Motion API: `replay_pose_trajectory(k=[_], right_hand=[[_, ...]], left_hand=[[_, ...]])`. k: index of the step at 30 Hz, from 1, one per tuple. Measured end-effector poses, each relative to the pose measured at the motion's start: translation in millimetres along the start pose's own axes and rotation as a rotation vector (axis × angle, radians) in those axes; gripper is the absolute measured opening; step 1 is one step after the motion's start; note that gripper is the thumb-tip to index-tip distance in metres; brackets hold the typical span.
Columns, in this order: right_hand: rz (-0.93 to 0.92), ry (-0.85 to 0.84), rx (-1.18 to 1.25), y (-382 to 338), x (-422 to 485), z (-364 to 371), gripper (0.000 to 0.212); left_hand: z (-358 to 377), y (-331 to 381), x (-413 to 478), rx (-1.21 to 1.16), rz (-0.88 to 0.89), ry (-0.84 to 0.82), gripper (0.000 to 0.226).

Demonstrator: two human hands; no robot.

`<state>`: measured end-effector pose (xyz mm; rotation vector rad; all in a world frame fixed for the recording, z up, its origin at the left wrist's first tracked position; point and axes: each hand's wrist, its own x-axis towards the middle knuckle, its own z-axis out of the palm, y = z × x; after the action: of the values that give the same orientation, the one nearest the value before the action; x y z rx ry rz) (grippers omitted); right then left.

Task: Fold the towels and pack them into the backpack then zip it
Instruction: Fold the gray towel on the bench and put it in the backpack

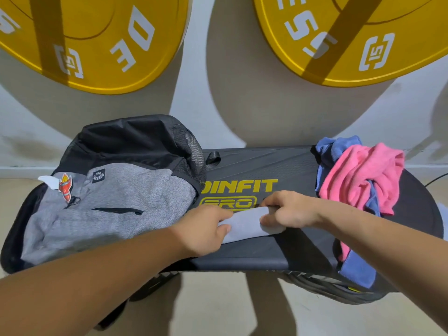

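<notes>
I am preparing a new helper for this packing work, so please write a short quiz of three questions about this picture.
1. True or false: the left hand and the right hand both hold the pale towel.
2. Where does the backpack lie? A) left of the pale towel; B) right of it; C) on the floor.
3. Fill in: the unfolded pile holds pink and ____ towels.
Key: 1 true; 2 A; 3 blue.
</notes>
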<state>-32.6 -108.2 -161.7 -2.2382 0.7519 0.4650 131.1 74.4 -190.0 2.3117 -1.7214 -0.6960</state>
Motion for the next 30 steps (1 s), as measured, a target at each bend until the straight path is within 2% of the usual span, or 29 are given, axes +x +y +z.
replay_pose_trajectory(k=[3,7,10,12,17,19,23,26,30], right_hand=[[-0.011,-0.074,-0.135,-0.6,0.7,0.9,0.040],[-0.080,-0.029,-0.149,-0.7,-2.6,4.7,0.046],[-0.096,-0.016,-0.186,0.8,-1.4,10.7,0.070],[-0.104,-0.025,-0.220,1.7,0.9,12.9,0.077],[-0.185,-0.037,-0.283,1.8,-3.5,14.1,0.071],[-0.189,-0.032,-0.305,0.0,-5.8,13.2,0.069],[-0.175,-0.054,-0.202,-3.3,-11.3,8.7,0.061],[-0.177,-0.084,-0.135,-10.4,-19.7,6.9,0.061],[-0.229,-0.034,-0.013,-39.5,-27.6,2.1,0.051]], left_hand=[[-4.4,-0.9,-1.6,-0.174,-0.021,0.001,0.016],[-4.5,5.1,-5.1,-0.337,-0.087,0.004,0.028],[-3.1,7.5,-6.4,-0.372,-0.119,-0.037,0.030],[0.4,8.0,-6.8,-0.363,-0.107,-0.038,0.030],[3.0,9.2,-9.7,-0.225,0.047,0.028,0.031],[4.2,10.1,-12.4,-0.231,0.040,0.014,0.031],[1.2,14.3,-19.8,-0.261,0.042,0.024,0.027],[-18.2,14.6,-27.9,-0.271,0.029,0.043,0.023],[-52.4,22.5,-52.7,-0.213,-0.042,0.046,0.026]])
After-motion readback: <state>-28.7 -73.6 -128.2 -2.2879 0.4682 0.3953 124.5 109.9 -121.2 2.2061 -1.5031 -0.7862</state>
